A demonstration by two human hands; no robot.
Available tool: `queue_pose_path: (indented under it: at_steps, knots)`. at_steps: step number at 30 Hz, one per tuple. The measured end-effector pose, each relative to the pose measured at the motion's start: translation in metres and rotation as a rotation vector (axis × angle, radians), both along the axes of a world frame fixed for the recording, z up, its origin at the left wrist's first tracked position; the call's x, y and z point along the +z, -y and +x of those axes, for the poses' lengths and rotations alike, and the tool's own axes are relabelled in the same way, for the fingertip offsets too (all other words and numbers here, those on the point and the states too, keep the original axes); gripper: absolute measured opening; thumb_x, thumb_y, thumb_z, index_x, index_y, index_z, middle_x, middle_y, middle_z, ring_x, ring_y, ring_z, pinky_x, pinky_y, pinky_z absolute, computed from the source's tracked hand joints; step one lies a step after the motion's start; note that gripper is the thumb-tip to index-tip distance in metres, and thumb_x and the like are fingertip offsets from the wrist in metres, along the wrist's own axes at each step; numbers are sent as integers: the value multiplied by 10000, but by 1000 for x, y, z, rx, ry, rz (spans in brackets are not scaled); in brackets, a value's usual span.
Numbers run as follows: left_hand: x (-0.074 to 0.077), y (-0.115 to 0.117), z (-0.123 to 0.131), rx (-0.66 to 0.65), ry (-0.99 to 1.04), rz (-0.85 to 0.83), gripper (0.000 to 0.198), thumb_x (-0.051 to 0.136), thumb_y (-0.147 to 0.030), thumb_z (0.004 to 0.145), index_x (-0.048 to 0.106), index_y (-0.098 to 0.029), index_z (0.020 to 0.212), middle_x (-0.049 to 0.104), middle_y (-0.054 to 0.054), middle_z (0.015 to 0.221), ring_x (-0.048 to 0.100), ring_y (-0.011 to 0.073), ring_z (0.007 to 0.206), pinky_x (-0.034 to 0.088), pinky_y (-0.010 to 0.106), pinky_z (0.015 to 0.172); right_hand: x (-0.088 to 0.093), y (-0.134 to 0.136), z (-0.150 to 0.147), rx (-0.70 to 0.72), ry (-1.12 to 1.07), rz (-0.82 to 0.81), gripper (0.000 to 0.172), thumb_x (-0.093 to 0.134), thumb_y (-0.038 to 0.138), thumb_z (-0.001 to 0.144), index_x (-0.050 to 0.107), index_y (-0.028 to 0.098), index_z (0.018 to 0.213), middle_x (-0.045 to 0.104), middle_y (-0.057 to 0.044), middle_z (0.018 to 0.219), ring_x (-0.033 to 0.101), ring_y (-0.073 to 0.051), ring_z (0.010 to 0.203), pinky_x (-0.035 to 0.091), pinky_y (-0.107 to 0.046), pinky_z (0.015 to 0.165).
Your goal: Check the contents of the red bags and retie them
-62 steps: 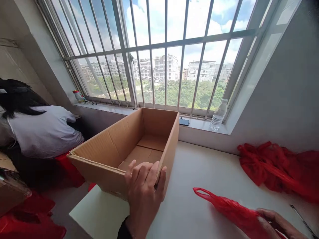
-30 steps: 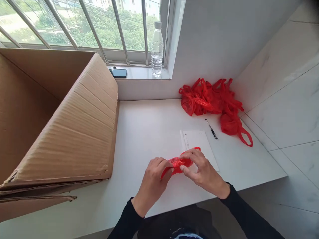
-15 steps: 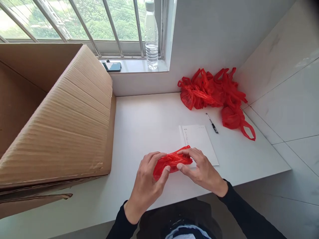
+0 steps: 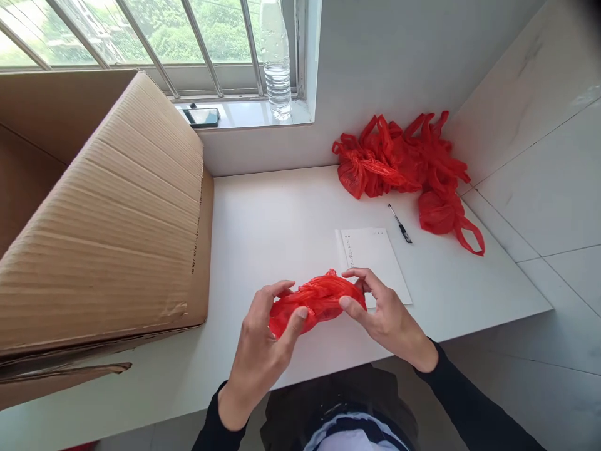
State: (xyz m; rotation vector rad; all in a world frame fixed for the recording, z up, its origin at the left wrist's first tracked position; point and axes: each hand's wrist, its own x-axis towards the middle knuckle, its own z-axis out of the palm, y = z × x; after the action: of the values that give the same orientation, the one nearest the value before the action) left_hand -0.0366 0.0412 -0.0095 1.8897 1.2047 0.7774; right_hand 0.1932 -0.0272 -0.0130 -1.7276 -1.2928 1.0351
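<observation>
A crumpled red plastic bag (image 4: 323,299) is held between my two hands, over the front part of the white table. My left hand (image 4: 265,341) grips its left end, with the thumb on the near side and the fingers curled behind. At the right end, my right hand (image 4: 382,313) pinches the bag between thumb and fingers. Whatever may be inside the bag cannot be made out. Just behind my right hand lies an open notebook (image 4: 375,250) with writing along its left side, partly covered by the hand. A black pen (image 4: 400,224) rests to the right of it.
A large open cardboard box (image 4: 141,219) fills the left of the white table (image 4: 263,219). Several red plastic bags (image 4: 394,156) are heaped against the wall at the back right. A water bottle (image 4: 277,69) and a phone (image 4: 203,117) are on the windowsill.
My hands have moved slightly apart, the left one leftward. The red bag between them now looks wider and fuller. The view has shifted slightly.
</observation>
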Motion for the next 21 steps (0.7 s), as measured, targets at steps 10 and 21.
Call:
queue_pose_path:
  at_steps: [10,21]
  knots:
    - [3,-3,-13,285,152,88,22,656,-295,979,659,-274,983,662,-29,899,618,122,817,483,240,736,-6,4,11,-287,-89,125,253,516,485,1028,559,257,927,578,34,818,531,-144,733,419,-259,622]
    - [30,7,-3,161,-42,189,160,698,-295,938,750,-314,1088,493,-36,750,431,126,667,392,247,619,10,16,4,-194,-174,59,423,547,565,999,437,229,766,357,57,704,335,-121,633,302,-281,590]
